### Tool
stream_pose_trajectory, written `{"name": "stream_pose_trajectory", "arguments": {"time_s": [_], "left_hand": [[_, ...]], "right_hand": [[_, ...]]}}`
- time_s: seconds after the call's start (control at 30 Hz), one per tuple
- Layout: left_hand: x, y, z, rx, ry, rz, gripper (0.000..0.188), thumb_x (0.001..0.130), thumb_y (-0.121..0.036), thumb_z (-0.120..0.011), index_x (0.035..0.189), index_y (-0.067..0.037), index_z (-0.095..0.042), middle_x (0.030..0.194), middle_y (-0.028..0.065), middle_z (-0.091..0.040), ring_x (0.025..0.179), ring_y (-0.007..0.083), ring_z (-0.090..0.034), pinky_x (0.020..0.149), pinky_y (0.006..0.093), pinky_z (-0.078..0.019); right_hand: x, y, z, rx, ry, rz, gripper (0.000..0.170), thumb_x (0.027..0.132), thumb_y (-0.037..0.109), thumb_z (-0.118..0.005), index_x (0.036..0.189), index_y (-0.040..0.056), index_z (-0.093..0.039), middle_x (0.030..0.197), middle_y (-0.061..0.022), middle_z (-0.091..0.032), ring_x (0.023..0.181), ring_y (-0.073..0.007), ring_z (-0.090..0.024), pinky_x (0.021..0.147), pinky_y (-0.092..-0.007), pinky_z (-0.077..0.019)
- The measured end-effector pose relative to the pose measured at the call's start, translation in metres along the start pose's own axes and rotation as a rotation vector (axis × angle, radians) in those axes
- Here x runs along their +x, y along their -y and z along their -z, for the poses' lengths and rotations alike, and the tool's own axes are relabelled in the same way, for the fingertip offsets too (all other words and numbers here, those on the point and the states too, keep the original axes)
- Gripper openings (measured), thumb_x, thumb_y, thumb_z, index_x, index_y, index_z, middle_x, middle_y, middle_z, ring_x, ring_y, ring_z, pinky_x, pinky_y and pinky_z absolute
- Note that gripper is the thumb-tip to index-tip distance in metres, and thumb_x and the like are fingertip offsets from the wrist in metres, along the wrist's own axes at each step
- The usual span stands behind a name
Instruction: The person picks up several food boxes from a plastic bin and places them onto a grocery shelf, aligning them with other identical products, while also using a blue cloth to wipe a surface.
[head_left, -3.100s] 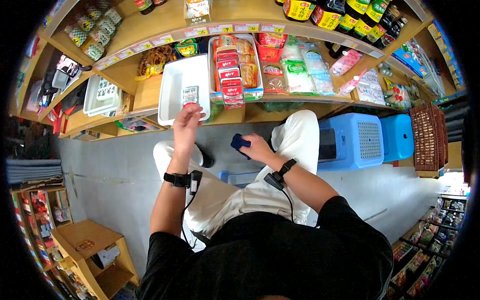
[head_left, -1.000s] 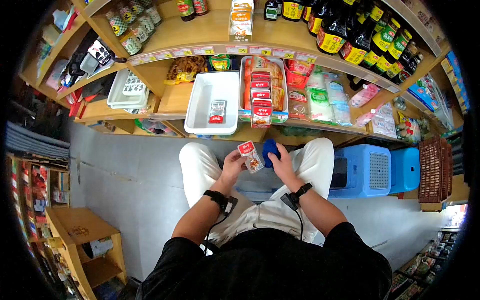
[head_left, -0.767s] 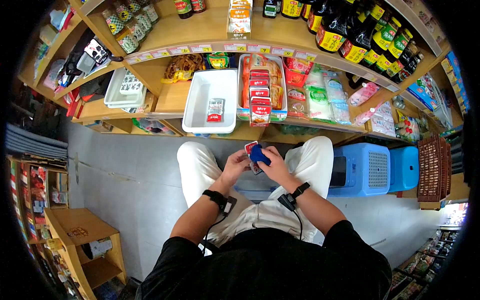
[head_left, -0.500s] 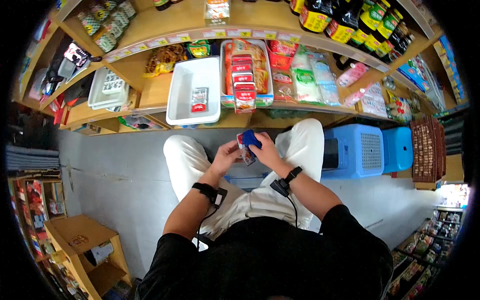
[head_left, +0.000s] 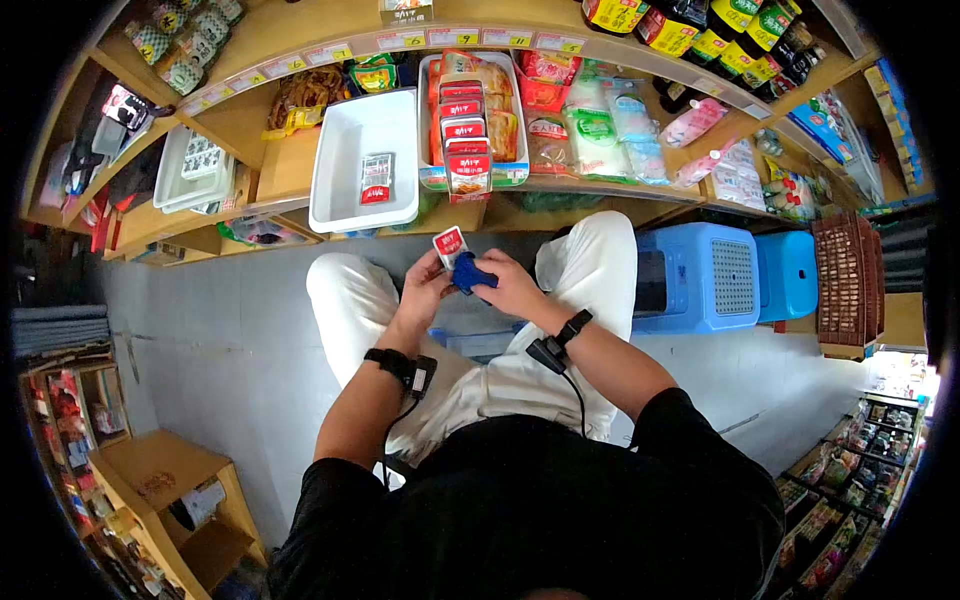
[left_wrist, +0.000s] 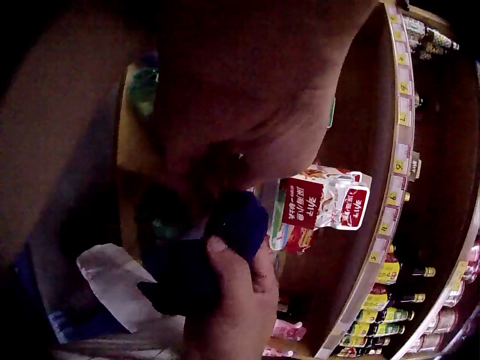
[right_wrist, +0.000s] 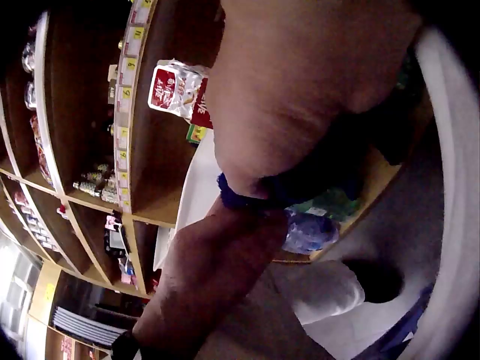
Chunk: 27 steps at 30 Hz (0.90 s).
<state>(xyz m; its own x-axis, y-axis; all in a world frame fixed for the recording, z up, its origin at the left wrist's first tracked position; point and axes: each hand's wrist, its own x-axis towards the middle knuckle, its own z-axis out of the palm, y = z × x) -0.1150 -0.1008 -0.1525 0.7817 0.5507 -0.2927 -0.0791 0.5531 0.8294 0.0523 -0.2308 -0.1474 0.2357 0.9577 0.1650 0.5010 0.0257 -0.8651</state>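
Note:
Above the floor between the knees, my left hand [head_left: 425, 283] pinches a small red-and-white food packet [head_left: 450, 241], its red end pointing up and out. My right hand [head_left: 513, 285] grips a dark blue cloth [head_left: 470, 272] and presses it over the packet's lower part, which is hidden. In the left wrist view the bunched cloth [left_wrist: 180, 274] lies under the right thumb. A similar packet [head_left: 376, 180] rests in the white tray [head_left: 335, 165] on the low shelf. Beside it, a row of red packets [head_left: 465, 150] stands in a second tray.
Bags of white goods [head_left: 597, 140] and pink bottles [head_left: 694, 123] share the low shelf. Above its price-tagged edge stand dark sauce bottles [head_left: 672, 25]. To the right are a blue plastic box [head_left: 700, 275], a blue stool [head_left: 787, 275] and brown baskets [head_left: 848, 280].
The left hand has come from over the white tray and holds a packet. The right hand has brought the cloth onto it, shifting over its face. The head view has swung slightly.

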Motion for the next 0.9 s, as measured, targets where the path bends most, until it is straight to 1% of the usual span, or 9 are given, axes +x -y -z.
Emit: {"name": "stream_pose_trajectory", "arguments": {"time_s": [0.1, 0.17, 0.27, 0.33, 0.5, 0.57, 0.7, 0.77, 0.9], "left_hand": [[0.001, -0.003, 0.001, -0.042, 0.001, -0.025, 0.046, 0.095, 0.007, -0.053, 0.139, -0.008, -0.058, 0.124, 0.0055, -0.069, 0.108, 0.0182, -0.068, 0.091, 0.0335, -0.0573], [-0.001, -0.006, -0.002, -0.08, -0.009, -0.013, 0.043, 0.095, 0.006, -0.053, 0.135, -0.007, -0.061, 0.12, 0.0046, -0.07, 0.106, 0.0176, -0.068, 0.091, 0.0341, -0.0573], [-0.002, -0.008, -0.004, -0.085, -0.023, 0.023, 0.041, 0.096, 0.004, -0.055, 0.135, -0.007, -0.062, 0.118, 0.0043, -0.071, 0.106, 0.0173, -0.068, 0.091, 0.0344, -0.0572], [-0.002, -0.006, -0.002, 0.018, 0.022, 0.082, 0.042, 0.096, 0.003, -0.057, 0.136, -0.008, -0.061, 0.118, 0.0042, -0.07, 0.106, 0.0178, -0.069, 0.091, 0.0348, -0.0575], [-0.008, 0.0, -0.006, 0.128, 0.083, 0.149, 0.04, 0.095, 0.003, -0.058, 0.134, -0.006, -0.062, 0.114, 0.0048, -0.07, 0.101, 0.0179, -0.069, 0.09, 0.0354, -0.0582], [-0.008, 0.004, -0.001, 0.245, 0.22, 0.193, 0.041, 0.095, 0.003, -0.058, 0.134, -0.008, -0.062, 0.121, 0.0032, -0.069, 0.11, 0.0173, -0.067, 0.091, 0.0363, -0.0567], [-0.007, 0.008, 0.003, 0.302, 0.293, 0.164, 0.042, 0.093, 0.005, -0.058, 0.133, -0.007, -0.063, 0.119, 0.0042, -0.07, 0.105, 0.0175, -0.068, 0.089, 0.0359, -0.0571], [-0.008, 0.006, -0.001, 0.318, 0.287, 0.173, 0.043, 0.093, 0.005, -0.058, 0.134, -0.007, -0.062, 0.12, 0.0045, -0.07, 0.106, 0.0178, -0.068, 0.089, 0.0361, -0.0571], [-0.008, 0.003, -0.003, 0.288, 0.245, 0.185, 0.045, 0.094, 0.004, -0.057, 0.138, -0.006, -0.06, 0.122, 0.0052, -0.069, 0.108, 0.0188, -0.067, 0.092, 0.037, -0.0568]], "right_hand": [[-0.002, -0.002, 0.001, -0.034, -0.005, -0.026, 0.04, 0.08, 0.016, -0.076, 0.117, 0.0024, -0.068, 0.105, -0.0177, -0.062, 0.097, -0.0395, -0.064, 0.085, -0.0439, -0.054], [-0.002, -0.003, 0.001, -0.05, -0.053, -0.081, 0.039, 0.08, 0.016, -0.076, 0.116, 0.0025, -0.067, 0.102, -0.0181, -0.062, 0.095, -0.0399, -0.064, 0.084, -0.0443, -0.0537], [-0.001, 0.0, 0.003, -0.097, -0.125, -0.086, 0.039, 0.081, 0.015, -0.076, 0.116, 0.0021, -0.067, 0.103, -0.0185, -0.061, 0.094, -0.04, -0.063, 0.084, -0.0441, -0.0537], [-0.001, 0.001, 0.003, -0.101, -0.143, -0.065, 0.04, 0.081, 0.015, -0.076, 0.117, 0.0018, -0.066, 0.104, -0.0186, -0.061, 0.095, -0.0399, -0.063, 0.084, -0.044, -0.0536], [0.0, 0.009, 0.002, -0.047, -0.153, 0.004, 0.041, 0.081, 0.014, -0.076, 0.118, 0.0002, -0.066, 0.106, -0.0192, -0.06, 0.097, -0.0395, -0.063, 0.085, -0.0434, -0.0535], [0.0, 0.007, 0.003, -0.029, -0.135, -0.03, 0.042, 0.08, 0.015, -0.076, 0.119, -0.0006, -0.066, 0.109, -0.0197, -0.061, 0.098, -0.0404, -0.063, 0.086, -0.044, -0.0535], [0.0, -0.007, -0.001, -0.079, -0.205, -0.031, 0.043, 0.08, 0.016, -0.075, 0.119, -0.0002, -0.066, 0.109, -0.0207, -0.062, 0.099, -0.0417, -0.063, 0.087, -0.0452, -0.0532], [0.001, -0.014, -0.002, -0.071, -0.224, -0.115, 0.043, 0.081, 0.017, -0.075, 0.119, -0.0001, -0.066, 0.107, -0.0222, -0.063, 0.1, -0.0427, -0.063, 0.088, -0.0463, -0.053], [0.001, -0.019, -0.002, -0.105, -0.282, -0.191, 0.043, 0.081, 0.018, -0.076, 0.119, 0.0007, -0.067, 0.102, -0.0227, -0.063, 0.1, -0.0427, -0.063, 0.087, -0.0467, -0.053]]}}
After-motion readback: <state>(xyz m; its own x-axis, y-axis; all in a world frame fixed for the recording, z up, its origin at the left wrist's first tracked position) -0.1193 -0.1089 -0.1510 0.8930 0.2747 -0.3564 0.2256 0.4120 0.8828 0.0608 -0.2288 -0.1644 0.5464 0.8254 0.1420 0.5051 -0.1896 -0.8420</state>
